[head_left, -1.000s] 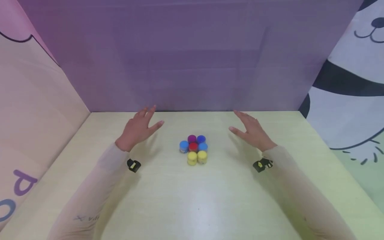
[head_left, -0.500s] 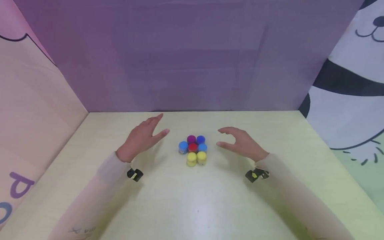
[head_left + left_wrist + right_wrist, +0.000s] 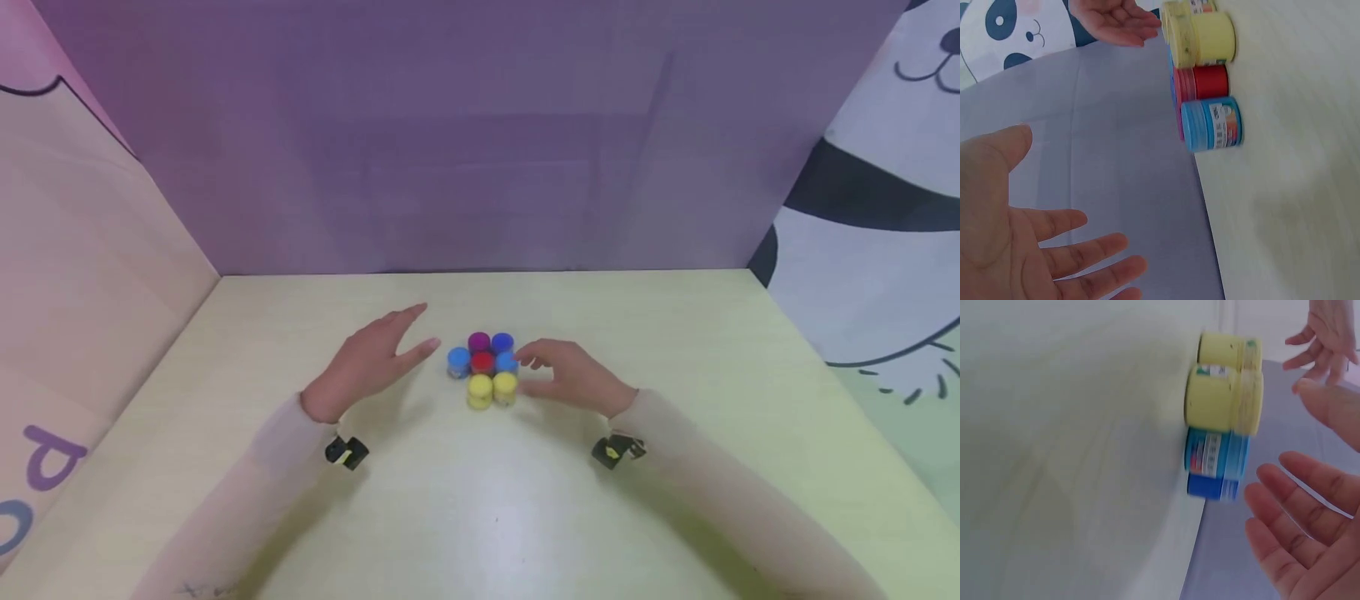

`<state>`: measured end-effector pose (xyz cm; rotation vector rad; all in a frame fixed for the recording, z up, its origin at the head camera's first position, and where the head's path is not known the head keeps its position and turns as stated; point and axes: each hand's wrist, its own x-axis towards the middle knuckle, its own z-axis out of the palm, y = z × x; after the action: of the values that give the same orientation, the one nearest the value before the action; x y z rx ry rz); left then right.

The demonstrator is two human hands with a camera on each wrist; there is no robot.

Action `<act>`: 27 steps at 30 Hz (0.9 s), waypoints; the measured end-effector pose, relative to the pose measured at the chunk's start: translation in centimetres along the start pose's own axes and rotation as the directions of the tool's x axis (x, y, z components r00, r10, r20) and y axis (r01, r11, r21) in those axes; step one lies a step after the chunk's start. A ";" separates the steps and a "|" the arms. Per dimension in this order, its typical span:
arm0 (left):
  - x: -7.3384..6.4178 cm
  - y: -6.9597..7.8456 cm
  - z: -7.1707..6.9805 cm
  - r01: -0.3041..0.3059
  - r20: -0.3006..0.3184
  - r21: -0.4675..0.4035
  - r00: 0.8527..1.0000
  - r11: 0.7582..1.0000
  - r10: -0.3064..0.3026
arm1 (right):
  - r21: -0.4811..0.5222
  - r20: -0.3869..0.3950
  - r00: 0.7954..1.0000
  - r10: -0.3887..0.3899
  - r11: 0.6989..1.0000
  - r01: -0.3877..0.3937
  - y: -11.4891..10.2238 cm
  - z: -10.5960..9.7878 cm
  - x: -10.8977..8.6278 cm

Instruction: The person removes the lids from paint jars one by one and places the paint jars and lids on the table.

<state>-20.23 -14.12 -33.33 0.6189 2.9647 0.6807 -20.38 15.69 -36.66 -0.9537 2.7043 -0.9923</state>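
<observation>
Pale sleeves (image 3: 240,492) run down to black wrist cameras (image 3: 347,452)

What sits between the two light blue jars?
The red jar; the head view shows it standing in the middle, with one light blue jar on either side.

Your head view is fairly bright, with pale glare on the bench (image 3: 495,500) and soft shadows beside your sleeves (image 3: 735,492); your right wrist view looks dimmer, its jars (image 3: 1216,403) slightly blurred.
</observation>
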 end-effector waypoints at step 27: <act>-0.6 1.1 2.9 -0.126 0.022 -0.092 0.991 0.988 0.129 | -0.165 -0.003 0.999 -0.048 0.985 0.047 -1.8 2.2 1.2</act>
<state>-18.96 -12.25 -35.51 0.8096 2.8692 0.8033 -19.71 12.70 -37.17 -1.0479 2.8179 -0.7900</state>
